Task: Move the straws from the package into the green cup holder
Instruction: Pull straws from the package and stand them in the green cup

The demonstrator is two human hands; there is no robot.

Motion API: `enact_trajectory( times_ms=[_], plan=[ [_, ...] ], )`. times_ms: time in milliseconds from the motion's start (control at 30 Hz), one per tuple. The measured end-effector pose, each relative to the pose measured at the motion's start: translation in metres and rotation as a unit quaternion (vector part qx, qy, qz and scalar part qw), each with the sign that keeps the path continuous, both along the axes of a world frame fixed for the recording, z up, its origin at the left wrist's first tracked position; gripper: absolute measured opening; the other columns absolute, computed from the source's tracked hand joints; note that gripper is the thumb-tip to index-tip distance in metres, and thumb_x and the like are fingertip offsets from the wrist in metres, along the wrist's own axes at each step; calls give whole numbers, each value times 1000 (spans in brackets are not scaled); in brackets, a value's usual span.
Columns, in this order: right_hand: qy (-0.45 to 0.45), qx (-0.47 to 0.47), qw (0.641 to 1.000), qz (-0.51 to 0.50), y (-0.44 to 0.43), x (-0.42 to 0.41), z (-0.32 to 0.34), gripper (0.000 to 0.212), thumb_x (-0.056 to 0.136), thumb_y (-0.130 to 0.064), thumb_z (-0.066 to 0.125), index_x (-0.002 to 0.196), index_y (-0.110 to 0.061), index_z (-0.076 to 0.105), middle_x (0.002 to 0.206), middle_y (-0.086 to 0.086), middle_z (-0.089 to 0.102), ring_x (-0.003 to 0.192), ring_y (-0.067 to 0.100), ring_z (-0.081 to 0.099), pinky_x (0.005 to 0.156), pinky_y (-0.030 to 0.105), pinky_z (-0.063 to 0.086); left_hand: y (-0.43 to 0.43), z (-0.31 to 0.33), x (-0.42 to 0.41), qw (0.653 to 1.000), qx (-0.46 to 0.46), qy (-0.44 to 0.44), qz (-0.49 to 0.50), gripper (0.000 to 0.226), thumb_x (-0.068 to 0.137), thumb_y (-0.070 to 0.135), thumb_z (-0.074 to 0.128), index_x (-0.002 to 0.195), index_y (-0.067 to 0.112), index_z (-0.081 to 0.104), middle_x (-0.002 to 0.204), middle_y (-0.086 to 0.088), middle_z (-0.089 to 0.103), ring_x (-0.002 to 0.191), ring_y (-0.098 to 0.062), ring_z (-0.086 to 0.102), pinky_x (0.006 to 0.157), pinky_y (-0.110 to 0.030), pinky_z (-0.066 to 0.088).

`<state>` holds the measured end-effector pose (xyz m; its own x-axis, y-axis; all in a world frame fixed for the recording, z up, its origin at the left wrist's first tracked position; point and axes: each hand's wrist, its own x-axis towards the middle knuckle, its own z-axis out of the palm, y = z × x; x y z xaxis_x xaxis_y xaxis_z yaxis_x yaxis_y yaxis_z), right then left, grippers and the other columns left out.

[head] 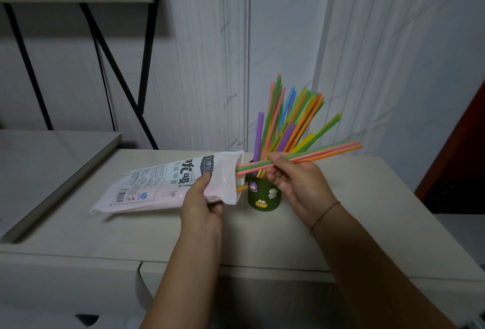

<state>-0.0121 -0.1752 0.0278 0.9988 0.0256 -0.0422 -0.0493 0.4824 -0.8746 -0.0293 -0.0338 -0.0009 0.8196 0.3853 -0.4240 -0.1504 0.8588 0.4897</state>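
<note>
Our left hand point(203, 201) grips the package point(168, 184) near its open end; our right hand point(294, 181) pinches a few straws point(315, 154) half out of it, green cup holder point(263, 195) just behind our right fingers.

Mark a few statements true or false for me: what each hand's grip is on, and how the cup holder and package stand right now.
1. The right hand pinches a bunch of straws at the mouth of the package. True.
2. The left hand hangs idle, holding nothing. False: its grip is on the package near the open end.
3. The green cup holder is empty. False: many colourful straws stand in it.
4. The green cup holder stands upright on the table. True.
</note>
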Motion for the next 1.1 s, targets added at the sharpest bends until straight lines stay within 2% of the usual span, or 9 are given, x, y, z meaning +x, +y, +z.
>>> enact_trajectory(
  times_ms=[67, 200, 367, 633, 767, 867, 1000, 1100],
  plan=[
    [-2, -6, 1000, -22, -14, 4, 5, 7, 87, -2, 58, 85, 3, 62, 48, 1, 61, 45, 5, 58, 50, 16, 52, 5, 0, 0, 1000, -4, 0, 6, 40, 86, -1, 61, 122, 14, 54, 93, -4, 67, 77, -16, 65, 51, -32, 58],
    [2, -13, 999, -48, -41, 10, 12, 10, 88, -2, 57, 81, 3, 62, 45, 1, 60, 42, 5, 58, 48, 15, 51, 10, 2, 0, 1000, -8, 1, 15, 45, 86, -1, 61, 129, 11, 53, 90, -4, 66, 77, -15, 65, 54, -34, 58],
    [-1, -33, 996, -78, -65, 14, 14, 10, 87, -4, 58, 83, 4, 62, 45, 0, 61, 43, 5, 58, 50, 14, 52, 9, 3, -1, 1000, -10, 1, 23, 47, 86, -1, 61, 131, 11, 52, 91, -3, 66, 77, -15, 65, 46, -29, 57],
    [-43, -118, 984, -129, -80, 20, 11, 9, 86, -4, 60, 86, 5, 63, 45, 0, 62, 42, 6, 59, 50, 13, 52, 6, 2, -1, 1000, -12, 5, 21, 47, 85, -1, 62, 130, 12, 51, 96, -5, 67, 79, -16, 65, 50, -32, 57],
    [-74, -238, 963, -104, -65, 25, 5, 8, 87, -5, 60, 90, 2, 64, 61, 9, 62, 43, 4, 59, 51, 13, 53, 5, 2, -2, 1000, -9, 4, 12, 43, 86, -1, 62, 125, 13, 54, 107, -6, 68, 78, -16, 65, 49, -30, 57],
    [-94, -316, 942, -67, -50, 30, -1, 7, 88, -6, 58, 93, -2, 62, 65, 7, 62, 46, 4, 59, 51, 15, 53, 3, 2, -2, 1000, -7, 2, 3, 45, 86, -1, 62, 128, 11, 53, 93, -4, 67, 77, -15, 65, 51, -30, 57],
    [-101, -369, 923, -50, -36, 38, -9, 7, 91, -9, 55, 95, -5, 58, 65, 6, 62, 53, 13, 61, 57, 22, 56, 2, 1, -2, 1000, 5, 11, -3, 44, 85, 0, 63, 127, 11, 55, 94, -3, 67, 78, -15, 65, 57, -31, 57],
    [-86, -382, 919, -41, -30, 41, -15, 7, 91, -9, 54, 95, -4, 57, 63, 6, 63, 51, 13, 61, 59, 24, 56, 3, 0, -2, 1000, 8, 13, -10, 33, 84, 0, 63, 115, 12, 60, 105, -4, 69, 78, -15, 65, 57, -29, 57]
  ],
)
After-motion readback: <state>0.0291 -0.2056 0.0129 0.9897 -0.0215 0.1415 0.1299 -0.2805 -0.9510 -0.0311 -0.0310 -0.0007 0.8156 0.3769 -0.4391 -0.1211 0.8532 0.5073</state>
